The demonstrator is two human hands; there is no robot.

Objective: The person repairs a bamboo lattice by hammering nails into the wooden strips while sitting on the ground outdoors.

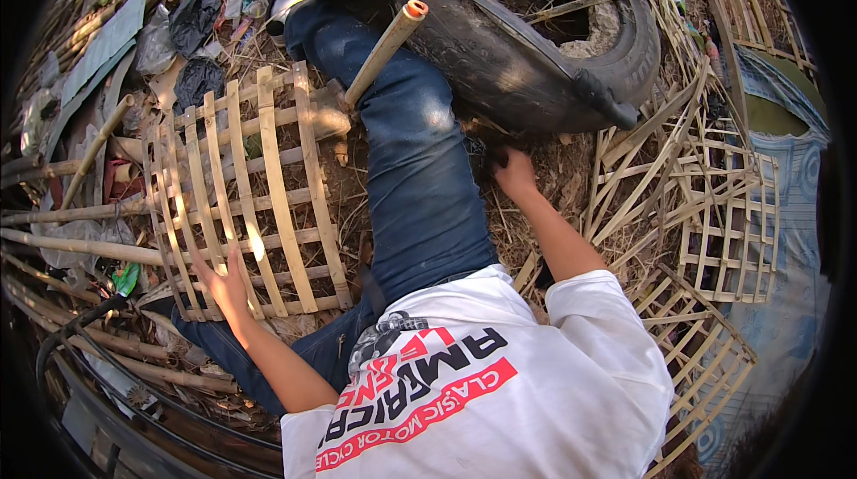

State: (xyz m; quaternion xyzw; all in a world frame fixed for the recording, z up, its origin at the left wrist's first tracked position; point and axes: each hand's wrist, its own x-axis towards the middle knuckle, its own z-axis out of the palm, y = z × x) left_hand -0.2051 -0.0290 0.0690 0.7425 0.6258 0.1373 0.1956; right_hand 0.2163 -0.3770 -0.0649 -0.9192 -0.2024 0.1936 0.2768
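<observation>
Here's the left hand [228, 291], fingers parted over the near edge of the bamboo lattice panel [283, 202], apparently steadying it; the panel stretches ahead of that hand, its near edge by the folded leg. Across to the right hand [515, 177]: fingers curled low beside the outstretched leg [411, 166], but whether they pinch anything, I cannot tell. Just beyond it sits the worn tyre [473, 64], black, smooth and rounded, bulky enough to stay put. Look at that lattice: flat, pale slats crossing in open squares, slightly bowed. Right of the right hand, loose split strips [638, 171] tangle near more lattice pieces [732, 220], thin and springy-looking.
</observation>
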